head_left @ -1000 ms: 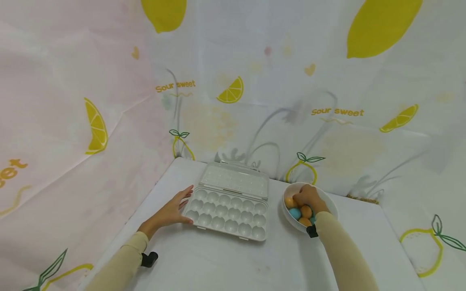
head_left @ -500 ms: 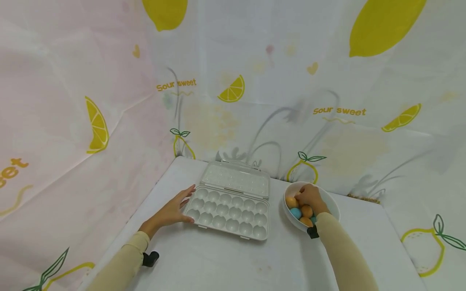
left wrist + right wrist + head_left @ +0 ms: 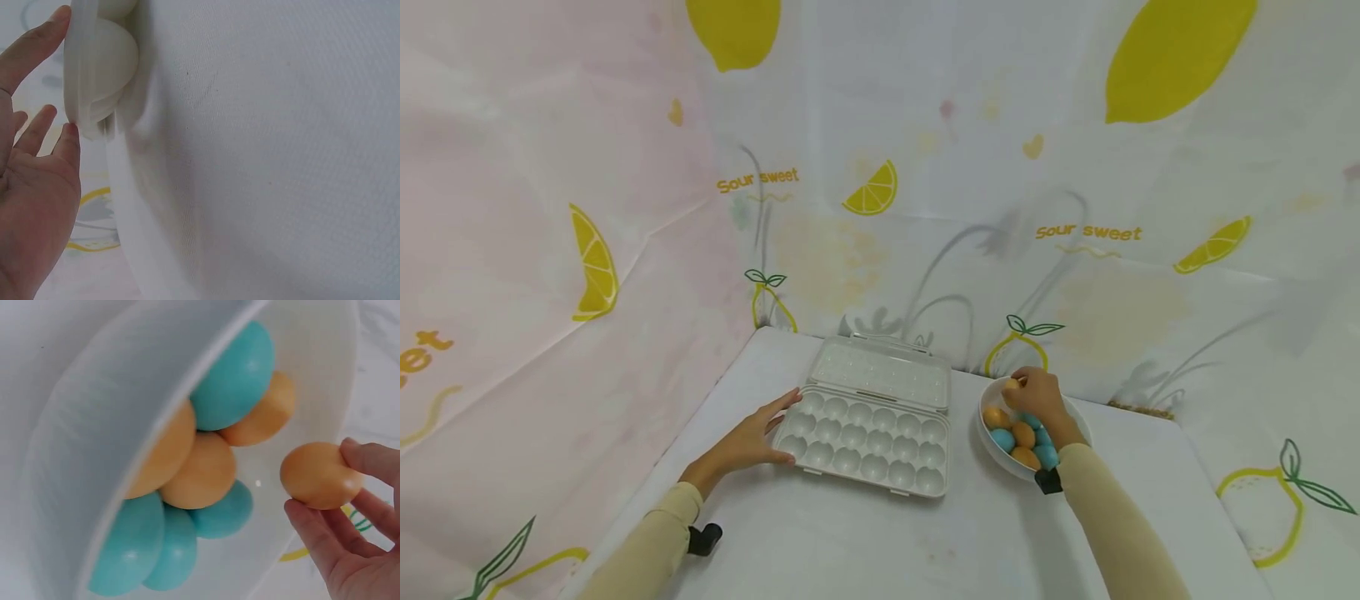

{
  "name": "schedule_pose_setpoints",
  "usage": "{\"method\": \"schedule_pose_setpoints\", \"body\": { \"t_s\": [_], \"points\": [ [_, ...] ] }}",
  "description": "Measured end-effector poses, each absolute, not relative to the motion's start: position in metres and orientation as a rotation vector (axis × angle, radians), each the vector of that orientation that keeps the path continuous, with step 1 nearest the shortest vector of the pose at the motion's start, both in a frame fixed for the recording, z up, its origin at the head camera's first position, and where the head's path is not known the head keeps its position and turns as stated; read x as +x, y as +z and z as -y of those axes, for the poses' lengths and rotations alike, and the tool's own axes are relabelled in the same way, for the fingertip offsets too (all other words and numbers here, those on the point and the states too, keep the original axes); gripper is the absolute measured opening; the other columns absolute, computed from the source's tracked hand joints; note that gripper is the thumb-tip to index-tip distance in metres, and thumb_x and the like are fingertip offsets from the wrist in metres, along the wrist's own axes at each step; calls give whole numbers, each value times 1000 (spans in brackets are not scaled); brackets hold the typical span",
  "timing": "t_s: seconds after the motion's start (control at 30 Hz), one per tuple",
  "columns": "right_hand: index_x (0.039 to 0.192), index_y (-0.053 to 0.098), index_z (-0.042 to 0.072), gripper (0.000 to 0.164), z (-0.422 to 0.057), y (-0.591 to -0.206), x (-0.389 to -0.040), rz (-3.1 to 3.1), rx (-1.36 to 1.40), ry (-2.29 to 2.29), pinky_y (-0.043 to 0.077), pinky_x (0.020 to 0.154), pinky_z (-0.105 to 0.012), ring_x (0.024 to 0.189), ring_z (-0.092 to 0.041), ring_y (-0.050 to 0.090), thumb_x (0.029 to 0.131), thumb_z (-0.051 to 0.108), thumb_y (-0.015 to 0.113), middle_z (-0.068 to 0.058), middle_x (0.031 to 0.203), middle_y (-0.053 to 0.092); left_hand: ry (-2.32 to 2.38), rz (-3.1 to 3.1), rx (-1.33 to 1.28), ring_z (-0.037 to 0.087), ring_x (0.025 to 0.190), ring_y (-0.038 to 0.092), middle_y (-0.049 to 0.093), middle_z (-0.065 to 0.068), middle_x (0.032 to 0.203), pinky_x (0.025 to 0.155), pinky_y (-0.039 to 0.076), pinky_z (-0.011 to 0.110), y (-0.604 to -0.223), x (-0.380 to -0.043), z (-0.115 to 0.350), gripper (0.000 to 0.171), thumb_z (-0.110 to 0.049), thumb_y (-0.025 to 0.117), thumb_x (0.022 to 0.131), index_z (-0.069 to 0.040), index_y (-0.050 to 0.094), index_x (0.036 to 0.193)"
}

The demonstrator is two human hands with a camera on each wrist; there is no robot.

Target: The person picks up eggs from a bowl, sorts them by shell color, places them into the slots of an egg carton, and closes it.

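Observation:
An egg carton (image 3: 865, 446) of pale plastic lies with its lid (image 3: 880, 375) folded back and its egg cups bare. My left hand (image 3: 748, 437) rests at the carton's left end, fingers and thumb spread along the edge; in the left wrist view, fingertips (image 3: 70, 131) touch the rim. On the right stands a white bowl (image 3: 988, 446) with several brown and blue eggs. Above its far side my right hand (image 3: 1037, 398) pinches a brown egg (image 3: 320, 475) between thumb and fingers, apart from the other eggs. A blue egg (image 3: 234, 378) lies near the bowl's rim.
A white cloth covers the table (image 3: 865, 542). Printed sheets with lemons (image 3: 872, 190) rise behind it and along the left side. The carton's lid lies close to the back sheet.
My right hand has risen out of the eggs with a brown egg pinched in its fingers, uncovering more blue eggs. The left hand stays at the carton's edge.

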State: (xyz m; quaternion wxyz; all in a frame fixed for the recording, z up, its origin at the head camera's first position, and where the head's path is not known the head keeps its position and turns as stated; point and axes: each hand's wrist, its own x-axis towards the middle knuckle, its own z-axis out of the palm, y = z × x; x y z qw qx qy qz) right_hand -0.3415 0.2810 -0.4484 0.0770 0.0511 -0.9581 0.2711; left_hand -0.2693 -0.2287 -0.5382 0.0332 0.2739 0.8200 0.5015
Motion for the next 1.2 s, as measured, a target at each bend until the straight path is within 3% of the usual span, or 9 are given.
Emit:
{"method": "schedule_pose_setpoints", "body": {
  "t_s": [0.47,0.73,1.2],
  "points": [
    [98,70,-4,23,-240,-428,-331,2646,368,987,58,62,-36,78,-31,67,78,8,73,-18,91,70,1543,-2545,840,36,143,24,32,18,154,114,31,51,-540,-267,231,112,-8,90,64,-2,22,154],
    [103,70,-3,28,-216,-428,-323,2648,377,1062,60,65,-35,84,-29,67,81,14,75,-15,97,69,1551,-2556,833,37,142,25,33,18,153,113,32,51,-542,-268,231,114,-9,91,62,-1,23,153],
    [100,71,-3,24,-187,-451,-315,2588,452,1104,61,69,-35,82,-27,69,79,6,76,-14,92,71,1529,-2551,837,36,143,22,29,17,156,114,30,49,-539,-268,229,115,-16,90,65,-3,19,155]
  ]
}}
